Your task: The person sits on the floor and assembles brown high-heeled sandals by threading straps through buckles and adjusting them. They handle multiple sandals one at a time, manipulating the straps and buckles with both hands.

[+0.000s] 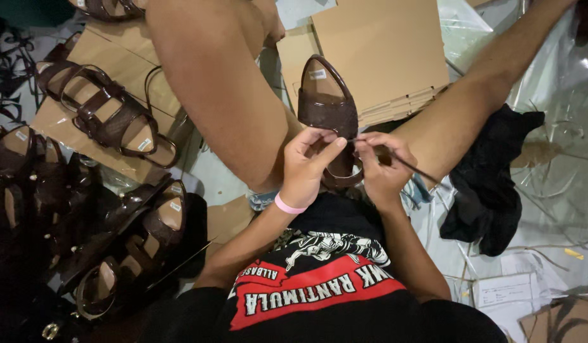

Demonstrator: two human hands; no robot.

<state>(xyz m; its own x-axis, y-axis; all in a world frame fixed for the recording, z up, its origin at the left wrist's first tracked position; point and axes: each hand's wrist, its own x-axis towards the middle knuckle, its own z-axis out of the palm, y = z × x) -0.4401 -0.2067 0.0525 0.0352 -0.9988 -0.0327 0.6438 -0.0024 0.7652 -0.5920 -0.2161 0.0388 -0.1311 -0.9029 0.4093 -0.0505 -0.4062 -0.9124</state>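
The person sits on the floor with legs spread, and a dark brown sandal (pixel 326 101) lies between the thighs, its heel end under both hands and its toe end pointing away from them. The left hand (pixel 308 166) is closed on the sandal's back strap, thumb and forefinger pinching it near the middle. The right hand (pixel 381 166), just to the right and nearly touching the left fingertips, is closed in a narrow pinch on a thin dark tool (pixel 413 168) — its shaft runs out to the right past the wrist, and its tip meets the strap between the 2 hands. What kind of tool it is cannot be told.

To do this well, I judge the left hand should keep the strap taut and flat so the tip lands on 1 spot, with the right hand gripping close to the tip for control. The shoe would sit steadier braced against the thigh than in the air.

Left of the left hand, more sandals (pixel 103 111) of the same brown lie on flat cardboard (pixel 376 44) and in a heap. Right of the right hand lies a black cloth (pixel 491 184) on clear plastic sheeting.
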